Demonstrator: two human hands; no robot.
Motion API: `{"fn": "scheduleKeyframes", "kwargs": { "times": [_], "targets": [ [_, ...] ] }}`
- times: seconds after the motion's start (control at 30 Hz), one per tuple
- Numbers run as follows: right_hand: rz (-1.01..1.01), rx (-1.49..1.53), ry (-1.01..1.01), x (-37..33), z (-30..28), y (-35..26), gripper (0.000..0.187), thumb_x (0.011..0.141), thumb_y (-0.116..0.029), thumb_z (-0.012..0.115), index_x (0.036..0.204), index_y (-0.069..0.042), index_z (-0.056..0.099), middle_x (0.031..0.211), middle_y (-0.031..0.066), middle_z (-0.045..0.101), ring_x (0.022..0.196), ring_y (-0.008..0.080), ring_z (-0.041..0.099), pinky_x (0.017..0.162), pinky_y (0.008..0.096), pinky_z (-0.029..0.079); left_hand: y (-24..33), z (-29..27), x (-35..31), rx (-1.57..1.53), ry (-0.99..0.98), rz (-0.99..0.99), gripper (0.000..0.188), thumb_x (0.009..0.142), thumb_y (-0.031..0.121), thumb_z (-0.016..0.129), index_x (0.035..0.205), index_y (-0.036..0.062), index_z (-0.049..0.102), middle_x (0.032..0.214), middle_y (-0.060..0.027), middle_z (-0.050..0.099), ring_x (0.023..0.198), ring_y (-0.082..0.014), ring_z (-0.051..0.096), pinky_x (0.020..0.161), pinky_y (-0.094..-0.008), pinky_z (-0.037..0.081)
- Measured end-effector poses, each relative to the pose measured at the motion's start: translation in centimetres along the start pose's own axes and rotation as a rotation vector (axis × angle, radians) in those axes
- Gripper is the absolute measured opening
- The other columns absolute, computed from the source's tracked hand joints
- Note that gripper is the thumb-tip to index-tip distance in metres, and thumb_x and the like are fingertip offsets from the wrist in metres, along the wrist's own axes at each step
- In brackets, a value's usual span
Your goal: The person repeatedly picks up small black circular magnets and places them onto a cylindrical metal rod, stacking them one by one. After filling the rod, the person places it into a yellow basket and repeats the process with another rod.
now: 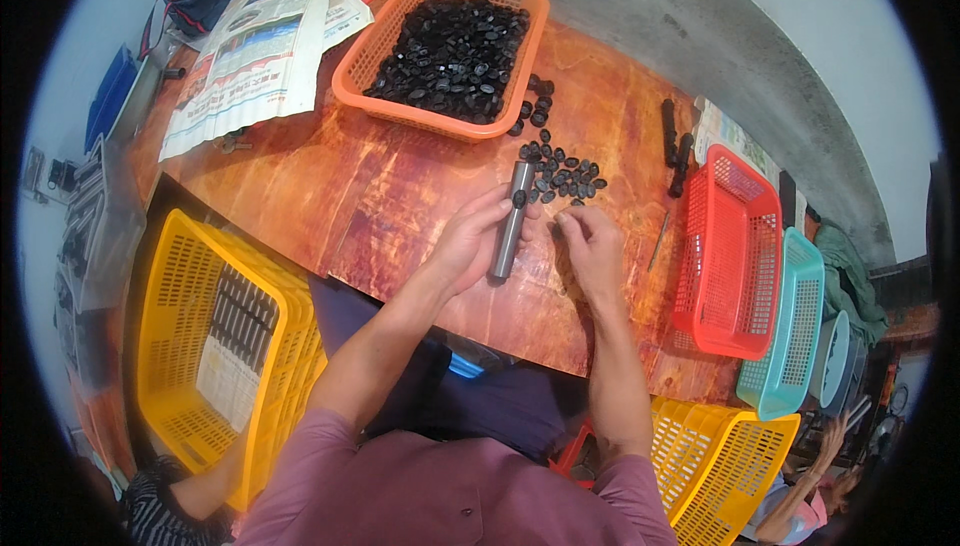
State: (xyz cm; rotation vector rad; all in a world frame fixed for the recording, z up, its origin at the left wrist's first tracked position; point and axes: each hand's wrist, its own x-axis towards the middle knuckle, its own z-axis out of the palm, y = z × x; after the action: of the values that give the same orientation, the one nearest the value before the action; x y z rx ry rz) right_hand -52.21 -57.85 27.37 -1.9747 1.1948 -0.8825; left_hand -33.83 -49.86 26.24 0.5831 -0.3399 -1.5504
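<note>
My left hand [468, 238] is wrapped round a grey metal tube [506, 244], held slantwise above the table. A small black oval piece [519, 199] sits against the tube's side, near the fingertips. Just right of the tube, my right hand [594, 246] is closed, thumb and fingers pinched low over the table; what lies between them is too small and dark to make out. Loose black oval pieces [570, 182] are spread on the wood beyond both hands. Behind them stands an orange basket [430, 123] heaped with many similar black pieces [450, 56].
Newspaper [250, 56] covers the table's back left. Red [735, 341] and teal baskets [775, 401] line the right edge, near dark handled tools [682, 166] and a thin rod [659, 241]. Yellow crates [290, 296] stand below. Other people's arms show at lower left [215, 486] and lower right [800, 496].
</note>
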Motion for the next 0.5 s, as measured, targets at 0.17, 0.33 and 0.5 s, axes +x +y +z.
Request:
{"fn": "scheduleKeyframes", "kwargs": {
  "times": [0.17, 0.33, 0.5],
  "targets": [
    [0.0, 0.002, -0.241, 0.5, -1.9, -0.7, 0.033, 0.08, -0.01, 0.079, 0.111, -0.002, 0.073, 0.094, 0.0119, 0.066, 0.085, 0.0223, 0.064, 0.077, 0.0344, 0.052, 0.0, -0.4, 0.1, -0.001, -0.017, -0.002, 0.035, 0.108, 0.013, 0.044, 0.14, -0.0007, 0.05, 0.115, -0.0115, 0.065, 0.096, -0.018, 0.064, 0.086, -0.0337, 0.054],
    [-0.026, -0.041, -0.315, 0.5, -2.5, -0.2, 0.033, 0.08, -0.008, 0.079, 0.111, -0.001, 0.072, 0.093, 0.0142, 0.064, 0.086, 0.0278, 0.064, 0.079, 0.0373, 0.052, 0.2, 0.4, 0.0, 0.01, 0.006, -0.022, 0.036, 0.109, 0.014, 0.042, 0.141, 0.0008, 0.048, 0.117, -0.0132, 0.064, 0.1, -0.0215, 0.065, 0.087, -0.036, 0.055],
    [-0.02, -0.019, -0.248, 0.2, -1.8, 0.3, 0.029, 0.081, -0.009, 0.078, 0.108, 0.0, 0.071, 0.091, 0.0155, 0.064, 0.088, 0.0303, 0.065, 0.079, 0.0388, 0.052, 0.2, 0.4, 0.1, 0.024, 0.036, -0.027, 0.035, 0.109, 0.015, 0.041, 0.141, 0.0006, 0.046, 0.117, -0.0155, 0.064, 0.105, -0.0266, 0.066, 0.091, -0.0416, 0.058]
  ]
}}
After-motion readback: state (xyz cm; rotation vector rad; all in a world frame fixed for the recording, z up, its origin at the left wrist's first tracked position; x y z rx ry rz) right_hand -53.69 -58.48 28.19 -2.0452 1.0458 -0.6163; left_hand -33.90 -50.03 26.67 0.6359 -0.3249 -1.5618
